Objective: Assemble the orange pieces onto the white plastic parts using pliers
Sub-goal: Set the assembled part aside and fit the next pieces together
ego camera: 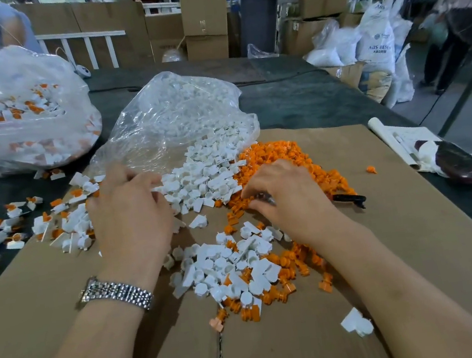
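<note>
Picking step: our right hand [286, 193] curls its fingers round the pliers [348, 197] beside the orange pile [280, 158]; our left hand [131, 210], fingers bent among white parts [202, 180], grip unclear. Next: seat an orange piece.

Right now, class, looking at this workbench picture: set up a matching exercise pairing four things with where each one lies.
Things:
1. pliers
2. wristwatch
3. orange pile
4. clear bag

Places:
a. on the left wrist
b. behind the loose white parts
c. under the right hand
d. right of the white heap

Pairs: 1-c, 2-a, 3-d, 4-b
</note>
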